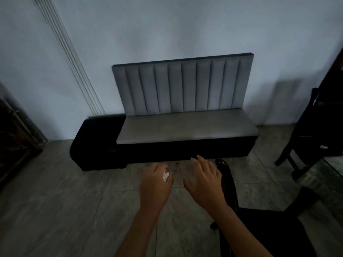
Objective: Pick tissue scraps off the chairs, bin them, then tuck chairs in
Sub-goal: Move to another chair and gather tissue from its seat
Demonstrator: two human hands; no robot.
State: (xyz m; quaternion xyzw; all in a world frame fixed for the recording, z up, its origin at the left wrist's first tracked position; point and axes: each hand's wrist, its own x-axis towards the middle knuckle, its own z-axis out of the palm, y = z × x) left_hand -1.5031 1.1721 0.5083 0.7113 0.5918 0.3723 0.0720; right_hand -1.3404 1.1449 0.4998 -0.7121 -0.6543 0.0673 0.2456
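Note:
My left hand (156,184) hangs over the floor with its fingers curled round a small white tissue scrap (165,175). Just to its right, my right hand (204,179) is spread with straight fingers and holds nothing; it sits right beside the top rail of a dark wooden chair (227,179). That chair's black seat (269,230) fills the lower right corner. A second dark chair (304,130) stands at the right edge, with a small white scrap (324,147) on its seat edge.
A grey padded bench (185,127) with a ribbed backrest and black base stands against the pale wall ahead. Grey tiled floor (74,210) stretches to the left. Dark furniture (13,141) sits at the left edge. No bin is in view.

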